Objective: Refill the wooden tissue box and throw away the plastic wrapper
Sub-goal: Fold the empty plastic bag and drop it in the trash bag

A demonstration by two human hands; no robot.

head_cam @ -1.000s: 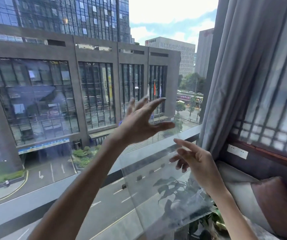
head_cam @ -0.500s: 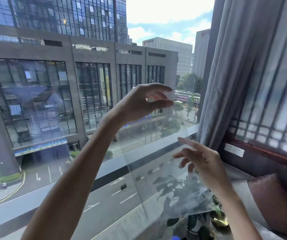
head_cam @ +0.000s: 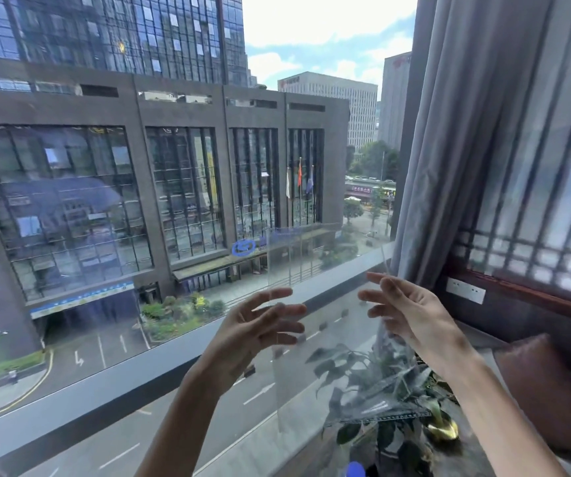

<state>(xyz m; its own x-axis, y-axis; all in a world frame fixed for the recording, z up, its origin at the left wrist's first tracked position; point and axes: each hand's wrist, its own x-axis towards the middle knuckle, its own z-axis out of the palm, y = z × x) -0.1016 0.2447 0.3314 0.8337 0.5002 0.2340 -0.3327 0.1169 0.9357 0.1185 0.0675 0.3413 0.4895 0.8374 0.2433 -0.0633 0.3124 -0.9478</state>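
Clear, transparent plastic wrapper (head_cam: 328,339) is held upright before the window, between both hands. Left hand (head_cam: 256,330) fingers spread apart; right hand (head_cam: 411,311) grip pinches its upper right edge.

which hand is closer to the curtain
The right hand: it is raised just beside the grey curtain, while the left hand is out toward the window glass.

Window bench (head_cam: 476,342) w/ cushion (head_cam: 549,383) & potted plant (head_cam: 390,407) on it
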